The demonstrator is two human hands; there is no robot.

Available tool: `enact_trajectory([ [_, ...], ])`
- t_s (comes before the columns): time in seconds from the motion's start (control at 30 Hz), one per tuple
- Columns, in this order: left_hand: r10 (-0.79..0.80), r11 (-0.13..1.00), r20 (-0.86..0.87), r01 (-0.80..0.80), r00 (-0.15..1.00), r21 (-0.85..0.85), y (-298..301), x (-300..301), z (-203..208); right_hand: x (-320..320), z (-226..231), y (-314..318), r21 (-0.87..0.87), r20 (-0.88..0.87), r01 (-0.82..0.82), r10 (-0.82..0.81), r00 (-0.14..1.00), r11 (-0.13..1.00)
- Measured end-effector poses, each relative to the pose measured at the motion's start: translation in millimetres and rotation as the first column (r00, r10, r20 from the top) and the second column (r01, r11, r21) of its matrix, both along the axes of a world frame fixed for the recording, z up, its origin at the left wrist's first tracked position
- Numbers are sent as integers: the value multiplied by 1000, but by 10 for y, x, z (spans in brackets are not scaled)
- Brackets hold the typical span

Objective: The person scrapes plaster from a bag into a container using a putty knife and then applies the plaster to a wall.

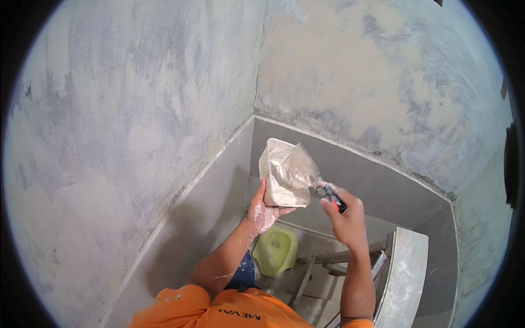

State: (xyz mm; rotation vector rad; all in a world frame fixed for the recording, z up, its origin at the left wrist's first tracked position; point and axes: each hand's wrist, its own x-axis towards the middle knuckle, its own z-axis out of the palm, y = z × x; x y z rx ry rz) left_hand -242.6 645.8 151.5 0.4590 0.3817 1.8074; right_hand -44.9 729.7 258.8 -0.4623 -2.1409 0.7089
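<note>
My left hand (264,212), smeared with white paste, is closed around the lower end of a rectangular plastic tub (264,169). Whitish filler coats the tub's inside and rim. In my right hand (346,215) is a putty knife (304,167), gripped by its dark handle with a red spot. Its wide metal blade, also coated with filler, lies over the tub's right side. The blade is slightly blurred, and its far edge is hard to tell from the filler.
A patchy plastered wall (136,109) rises at left, and another plastered wall (350,82) meets it at the corner. Grey tiles (350,172) run below both. A green squat toilet (275,251) sits on the floor below. A ladder-like stand with a pale plank (403,279) is at lower right.
</note>
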Motion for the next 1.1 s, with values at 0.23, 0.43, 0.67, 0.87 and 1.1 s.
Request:
enact_trajectory([
  [0.23, -17, 999, -97, 15, 995, -30, 212, -236, 638, -140, 674, 370, -779, -214, -266, 159, 964, 567],
  [0.43, -35, 995, -111, 45, 993, 87, 529, -604, 902, -414, 1075, 610, -599, -62, -215, 224, 973, 772],
  [0.67, -30, 985, -49, 37, 998, 170, 1058, -1069, 1552, -907, 1525, 1126, -312, 154, 52, -4, 988, 949],
  [0.87, 32, 974, 111, -56, 993, 219, 1390, -1218, 2128, -1192, 1878, 857, 476, 125, 144, -229, 965, 867],
  [1.1, -38, 991, 319, -4, 947, 132, 1537, -1407, 2185, -946, 1902, 425, 440, 189, 289, -403, 896, 850],
])
